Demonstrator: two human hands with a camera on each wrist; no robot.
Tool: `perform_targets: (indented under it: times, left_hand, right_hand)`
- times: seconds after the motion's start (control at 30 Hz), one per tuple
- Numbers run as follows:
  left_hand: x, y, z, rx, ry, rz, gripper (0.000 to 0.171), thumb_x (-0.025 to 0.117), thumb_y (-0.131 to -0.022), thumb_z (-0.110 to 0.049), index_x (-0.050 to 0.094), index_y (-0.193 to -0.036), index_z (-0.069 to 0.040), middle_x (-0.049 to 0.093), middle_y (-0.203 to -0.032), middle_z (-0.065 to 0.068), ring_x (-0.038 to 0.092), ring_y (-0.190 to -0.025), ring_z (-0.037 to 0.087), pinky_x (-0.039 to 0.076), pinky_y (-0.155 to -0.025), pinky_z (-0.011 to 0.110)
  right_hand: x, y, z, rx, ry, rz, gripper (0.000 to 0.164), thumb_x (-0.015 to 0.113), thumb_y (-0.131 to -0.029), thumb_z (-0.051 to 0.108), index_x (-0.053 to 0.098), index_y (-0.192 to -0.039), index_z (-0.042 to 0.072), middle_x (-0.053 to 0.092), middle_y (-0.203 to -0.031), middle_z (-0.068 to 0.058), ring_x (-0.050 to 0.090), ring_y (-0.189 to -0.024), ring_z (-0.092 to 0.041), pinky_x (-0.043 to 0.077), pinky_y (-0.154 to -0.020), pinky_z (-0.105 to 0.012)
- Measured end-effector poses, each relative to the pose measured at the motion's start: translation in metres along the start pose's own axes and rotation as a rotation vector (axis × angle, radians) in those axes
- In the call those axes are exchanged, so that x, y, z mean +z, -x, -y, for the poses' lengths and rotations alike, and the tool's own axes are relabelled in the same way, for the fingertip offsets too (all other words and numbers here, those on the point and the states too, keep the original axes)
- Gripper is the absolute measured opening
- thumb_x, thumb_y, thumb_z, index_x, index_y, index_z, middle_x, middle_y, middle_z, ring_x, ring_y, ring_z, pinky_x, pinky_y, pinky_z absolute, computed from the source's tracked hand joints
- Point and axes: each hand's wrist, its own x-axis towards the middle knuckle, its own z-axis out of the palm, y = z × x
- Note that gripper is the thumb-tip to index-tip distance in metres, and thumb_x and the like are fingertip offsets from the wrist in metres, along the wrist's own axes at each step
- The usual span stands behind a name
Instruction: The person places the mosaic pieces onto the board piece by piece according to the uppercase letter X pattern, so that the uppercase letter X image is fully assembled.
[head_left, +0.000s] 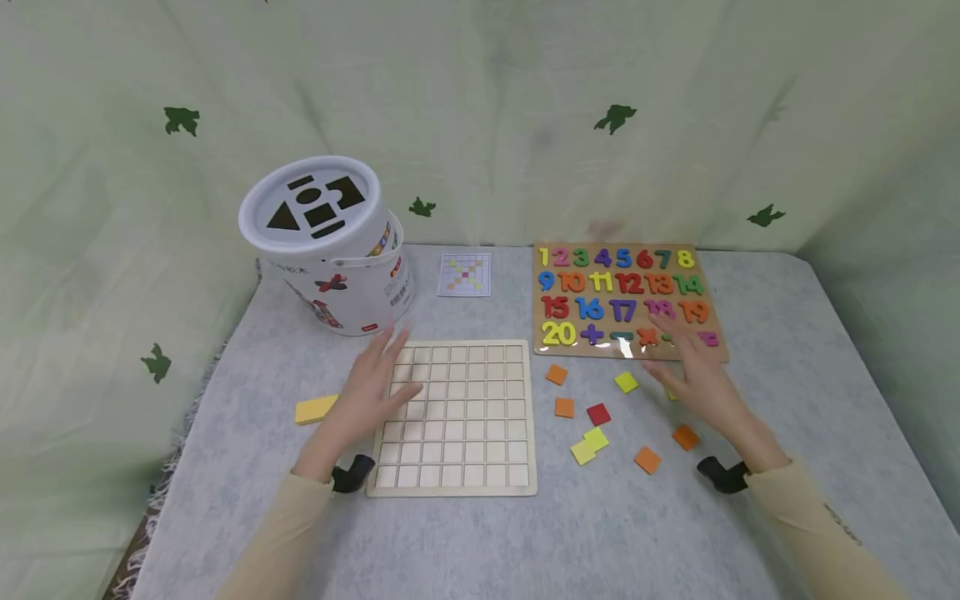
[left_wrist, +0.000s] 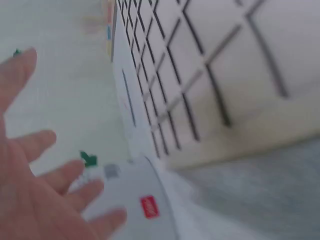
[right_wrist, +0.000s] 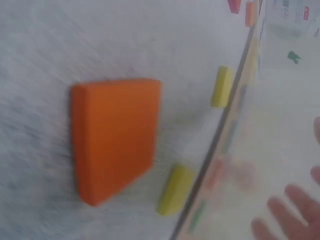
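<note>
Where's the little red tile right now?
In the head view, the red tile lies to the right of the wooden grid board, with an orange tile just left of it and two yellow tiles just below.

Tall bucket (head_left: pixel 341 275) blocks far left beyond grid board (head_left: pixel 456 411); passage over card (head_left: pixel 464 275) between bucket and number board (head_left: pixel 581 351).

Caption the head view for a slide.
Empty left hand by a wooden grid board, empty right hand by square tiles and a number puzzle.
</note>
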Motion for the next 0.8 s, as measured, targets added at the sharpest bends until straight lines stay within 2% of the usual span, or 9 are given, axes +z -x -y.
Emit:
perform_targets:
  times: [0.07, 0.13, 0.3, 0.4, 0.63, 0.8]
  left_hand:
    - [0.001, 0.009, 0.010, 0.000, 0.112, 0.029, 0.080, 0.062, -0.094, -0.031, 0.014, -0.155, -0.013, 0.007, -0.159, 0.014, 0.007, -0.143, 0.036, 0.012, -0.109, 0.062]
    - [0.003, 0.018, 0.018, -0.030, 0.205, 0.041, 0.078, 0.063, -0.093, -0.028, 0.018, -0.154, -0.012, 0.013, -0.158, 0.013, 0.011, -0.143, 0.035, 0.016, -0.110, 0.059]
    - [0.012, 0.038, 0.034, -0.088, 0.290, 0.056, 0.073, 0.062, -0.094, -0.025, 0.022, -0.153, -0.008, 0.020, -0.156, 0.015, 0.017, -0.142, 0.035, 0.022, -0.111, 0.052]
    - [0.016, 0.044, 0.037, -0.079, 0.316, 0.046, 0.071, 0.061, -0.095, -0.023, 0.024, -0.152, -0.005, 0.023, -0.155, 0.017, 0.020, -0.141, 0.036, 0.024, -0.110, 0.051]
    - [0.022, 0.047, 0.039, -0.044, 0.352, 0.031, 0.065, 0.062, -0.093, -0.011, 0.029, -0.149, -0.001, 0.029, -0.152, 0.020, 0.040, -0.130, 0.036, 0.037, -0.103, 0.049]
    - [0.021, 0.049, 0.041, -0.055, 0.383, 0.060, 0.073, 0.063, -0.087, 0.004, 0.026, -0.149, 0.001, 0.024, -0.154, 0.020, 0.041, -0.129, 0.037, 0.039, -0.101, 0.047]
  right_hand:
    - [0.002, 0.002, -0.003, -0.014, -0.113, 0.028, 0.063, 0.065, -0.092, 0.015, 0.035, -0.146, 0.004, 0.038, -0.142, -0.026, 0.036, -0.127, -0.046, 0.034, -0.095, -0.068]
    - [0.006, 0.003, -0.007, -0.034, -0.191, 0.058, 0.056, 0.065, -0.091, 0.008, 0.041, -0.141, 0.000, 0.047, -0.135, -0.025, 0.044, -0.121, -0.043, 0.038, -0.095, -0.063]
    - [0.016, 0.002, -0.014, -0.012, -0.287, 0.169, 0.045, 0.065, -0.089, 0.001, 0.051, -0.132, -0.001, 0.054, -0.130, -0.019, 0.050, -0.117, -0.036, 0.042, -0.096, -0.055]
    - [0.021, 0.001, -0.014, 0.017, -0.284, 0.218, 0.041, 0.065, -0.089, 0.001, 0.055, -0.129, 0.001, 0.055, -0.129, -0.016, 0.050, -0.118, -0.035, 0.044, -0.095, -0.054]
    - [0.027, -0.004, -0.010, 0.031, -0.222, 0.260, 0.033, 0.064, -0.087, -0.005, 0.063, -0.119, 0.004, 0.060, -0.119, -0.012, 0.053, -0.111, -0.033, 0.045, -0.093, -0.053]
    - [0.030, -0.007, -0.010, 0.016, -0.169, 0.262, 0.029, 0.067, -0.083, -0.007, 0.066, -0.109, 0.006, 0.061, -0.110, -0.007, 0.054, -0.101, -0.027, 0.048, -0.087, -0.046]
